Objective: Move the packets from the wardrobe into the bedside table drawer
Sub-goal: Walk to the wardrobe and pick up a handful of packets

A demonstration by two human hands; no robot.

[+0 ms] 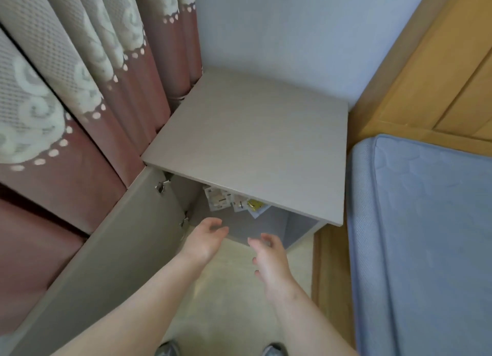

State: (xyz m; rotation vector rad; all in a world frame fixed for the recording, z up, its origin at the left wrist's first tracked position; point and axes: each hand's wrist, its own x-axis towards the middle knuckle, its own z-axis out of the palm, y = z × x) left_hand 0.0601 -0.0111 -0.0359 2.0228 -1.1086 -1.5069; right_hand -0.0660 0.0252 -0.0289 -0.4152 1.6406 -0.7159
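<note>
Two bare forearms reach toward a pale grey, matt laminate desk (253, 142) at centre frame. Its top is a flat square slab, and its hinged door (106, 249) stands swung wide toward the lower left, with metal hinges (161, 186) on the inner edge. In the shadowed compartment, just under the front lip of the top, lies a loose heap of small flat packets (219, 200), mostly clear or white and crinkled, with one yellow packet (254, 204) at its right. The left grip (206, 238) hovers at the mouth of the compartment, just below the heap, fingers loosely curled and parted, holding nothing. The right grip (269, 257), a little lower and to the right, is likewise half-open and holds nothing, its thumb and fingers spread toward the opening. Neither touches the packets or the desk. A dusty-pink curtain (66, 102) with white lace scallops fills the upper left, and a quilted blue mattress (426, 236) on a light wooden bed frame (439, 76) fills the right. Grey shoe tips (167, 349) show on the pale floor (226, 289) at the bottom edge
</note>
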